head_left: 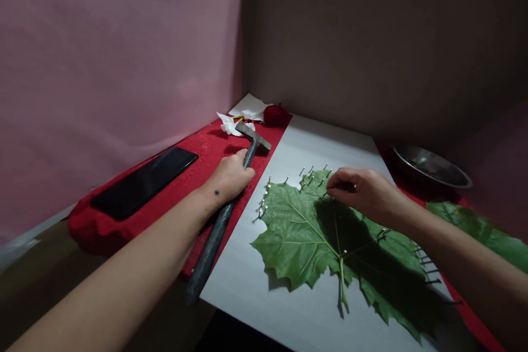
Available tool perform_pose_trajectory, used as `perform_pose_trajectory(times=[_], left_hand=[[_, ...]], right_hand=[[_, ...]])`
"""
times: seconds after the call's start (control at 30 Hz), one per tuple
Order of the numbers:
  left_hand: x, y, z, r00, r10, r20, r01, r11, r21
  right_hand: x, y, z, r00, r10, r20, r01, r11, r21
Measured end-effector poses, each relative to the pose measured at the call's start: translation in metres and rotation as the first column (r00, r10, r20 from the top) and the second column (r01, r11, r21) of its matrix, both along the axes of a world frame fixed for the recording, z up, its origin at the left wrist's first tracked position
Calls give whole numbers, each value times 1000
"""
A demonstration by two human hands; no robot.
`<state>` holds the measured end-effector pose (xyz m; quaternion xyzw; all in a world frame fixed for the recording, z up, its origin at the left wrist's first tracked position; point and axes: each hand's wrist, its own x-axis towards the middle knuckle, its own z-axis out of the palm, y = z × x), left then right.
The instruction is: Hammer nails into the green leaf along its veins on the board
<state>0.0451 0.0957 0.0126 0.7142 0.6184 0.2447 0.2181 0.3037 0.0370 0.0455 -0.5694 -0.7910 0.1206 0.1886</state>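
My left hand is wrapped round the dark handle of a hammer, close below its metal head. The hammer lies slanted along the left edge of a white board. A large green lobed leaf is spread on the board, stem toward me. Several nails stand upright along its far and left edges, with more along the right edge. Over the leaf's far part, my right hand is closed in a pinch beside the nails. Whatever its fingertips hold, if anything, is too small to make out.
On the red cloth at left lies a black phone. Crumpled white tissue and a red ball of yarn sit at the back. A metal bowl stands at right, near another green leaf.
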Motion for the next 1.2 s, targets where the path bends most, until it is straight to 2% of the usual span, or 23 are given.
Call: perform_pose_trajectory(times=[0.33, 0.63, 1.2], left_hand=[[0, 1, 0, 1000, 9, -23, -9, 1000, 7], [0, 1, 0, 1000, 10, -28, -10, 1000, 5], [0, 2, -1, 999, 16, -33, -15, 1000, 6]], right_hand=[[-5, 2, -1, 995, -17, 99, 17, 1000, 4], [0, 3, -7, 997, -5, 81, 7, 1000, -23], [-4, 8, -8, 997, -6, 81, 6, 1000, -9]])
